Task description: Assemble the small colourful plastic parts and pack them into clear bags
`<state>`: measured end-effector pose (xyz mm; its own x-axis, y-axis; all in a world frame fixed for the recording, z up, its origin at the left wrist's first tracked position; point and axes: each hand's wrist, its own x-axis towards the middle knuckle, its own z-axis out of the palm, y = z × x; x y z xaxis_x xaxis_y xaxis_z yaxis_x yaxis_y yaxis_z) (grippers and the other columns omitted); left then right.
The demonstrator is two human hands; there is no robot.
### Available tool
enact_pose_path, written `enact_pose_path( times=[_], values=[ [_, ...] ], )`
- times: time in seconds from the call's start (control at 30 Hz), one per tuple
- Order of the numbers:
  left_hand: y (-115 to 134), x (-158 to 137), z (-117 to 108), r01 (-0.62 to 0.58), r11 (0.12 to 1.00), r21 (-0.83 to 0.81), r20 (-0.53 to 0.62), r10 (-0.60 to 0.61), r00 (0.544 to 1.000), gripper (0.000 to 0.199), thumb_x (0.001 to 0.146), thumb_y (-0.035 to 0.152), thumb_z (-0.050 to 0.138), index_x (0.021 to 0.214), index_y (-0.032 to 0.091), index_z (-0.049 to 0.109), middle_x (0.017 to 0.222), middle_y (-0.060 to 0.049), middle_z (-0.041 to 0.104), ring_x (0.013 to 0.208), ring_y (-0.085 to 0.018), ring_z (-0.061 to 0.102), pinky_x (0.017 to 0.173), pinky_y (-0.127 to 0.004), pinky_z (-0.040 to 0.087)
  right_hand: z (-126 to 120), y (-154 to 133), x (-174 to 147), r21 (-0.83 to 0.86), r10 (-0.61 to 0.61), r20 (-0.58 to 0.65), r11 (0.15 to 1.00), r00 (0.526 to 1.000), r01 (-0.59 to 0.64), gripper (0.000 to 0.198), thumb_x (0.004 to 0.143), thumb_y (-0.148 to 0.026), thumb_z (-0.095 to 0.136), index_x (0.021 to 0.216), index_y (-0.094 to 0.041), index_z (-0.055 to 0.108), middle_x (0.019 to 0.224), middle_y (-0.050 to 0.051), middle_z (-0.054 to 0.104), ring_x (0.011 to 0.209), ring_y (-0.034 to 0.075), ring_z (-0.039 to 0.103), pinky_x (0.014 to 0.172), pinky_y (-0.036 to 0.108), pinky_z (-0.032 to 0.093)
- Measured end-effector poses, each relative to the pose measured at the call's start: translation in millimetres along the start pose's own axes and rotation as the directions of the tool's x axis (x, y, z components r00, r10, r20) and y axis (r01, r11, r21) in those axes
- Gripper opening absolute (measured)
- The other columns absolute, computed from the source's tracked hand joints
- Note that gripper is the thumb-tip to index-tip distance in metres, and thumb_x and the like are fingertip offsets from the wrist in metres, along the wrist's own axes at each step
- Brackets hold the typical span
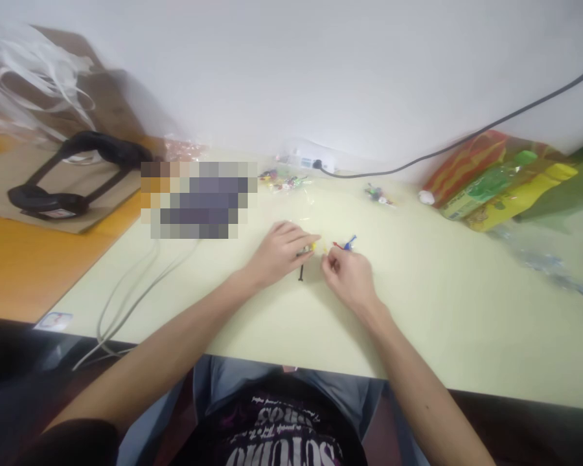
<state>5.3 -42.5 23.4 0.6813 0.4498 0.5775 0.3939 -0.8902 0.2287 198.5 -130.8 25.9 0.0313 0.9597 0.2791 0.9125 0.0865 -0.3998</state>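
Observation:
My left hand [287, 249] rests low over the pale tabletop, its fingers stretched out to the right and its thumb apart below them. Small yellow and whitish plastic pieces [309, 247] show in the gap between thumb and fingers. Just under that hand lies a thin black piece [300, 273]. My right hand [348, 270] is closed, fingers curled in a pinch; what they hold is too small to make out. Beyond its knuckles are a thin red piece [337, 245] and a blue piece [350, 243]. A tiny yellow bit [324, 248] shows by the right fingertips.
Small colourful parts in clear plastic [289, 184] lie at the back, with another cluster [379, 194] farther right. A pixelated dark patch [201, 200] covers the left. White cables [126, 291], a black strapped object [78, 171], a green-capped bottle [490, 184] and a wall cable [447, 145] surround the workspace.

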Motion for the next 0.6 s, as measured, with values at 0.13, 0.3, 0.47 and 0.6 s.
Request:
enact_pose_path(
  times=[0.13,0.3,0.47,0.6],
  values=[
    [2.3,-3.2,9.4,-0.014,1.0,0.019,0.156,0.011,0.988,0.028,0.099,0.025,0.062,0.126,0.023,0.068,0.105,-0.005,0.076,0.107,-0.022,0.066,0.116,-0.049,0.036,5.7,-12.2,-2.5,-0.166,0.047,0.184,0.986,0.982,-0.016,0.03,0.096,-0.03,0.049,0.071,-0.021,0.063,0.068,0.006,0.071,0.062,0.019,0.061,0.057,0.03,0.026],
    [2.3,-4.0,13.4,-0.011,0.999,0.035,0.213,0.003,0.977,0.023,0.097,0.026,0.065,0.12,0.021,0.069,0.107,-0.006,0.077,0.108,-0.022,0.067,0.123,-0.054,0.027,6.3,-14.6,-3.4,-0.279,0.122,0.268,0.959,0.956,-0.044,0.032,0.098,-0.032,0.046,0.081,-0.021,0.071,0.076,0.009,0.075,0.066,0.021,0.065,0.058,0.031,0.023],
    [-0.7,-4.9,6.8,0.013,1.0,0.025,0.233,-0.019,0.972,0.02,0.097,0.027,0.065,0.115,0.022,0.07,0.105,-0.004,0.076,0.105,-0.021,0.067,0.124,-0.052,0.026,7.8,-18.2,-2.4,-0.289,0.138,0.285,0.956,0.948,-0.052,0.034,0.1,-0.033,0.045,0.083,-0.021,0.072,0.08,0.009,0.076,0.068,0.022,0.067,0.058,0.031,0.025],
    [-6.3,-6.6,-0.5,0.013,1.0,0.001,0.257,-0.013,0.966,0.018,0.097,0.028,0.064,0.112,0.023,0.071,0.106,-0.003,0.076,0.106,-0.02,0.066,0.123,-0.05,0.027,8.3,-20.2,-3.8,-0.302,0.137,0.277,0.952,0.951,-0.049,0.034,0.102,-0.032,0.045,0.085,-0.02,0.072,0.081,0.01,0.076,0.07,0.021,0.068,0.059,0.03,0.025]
  ],
)
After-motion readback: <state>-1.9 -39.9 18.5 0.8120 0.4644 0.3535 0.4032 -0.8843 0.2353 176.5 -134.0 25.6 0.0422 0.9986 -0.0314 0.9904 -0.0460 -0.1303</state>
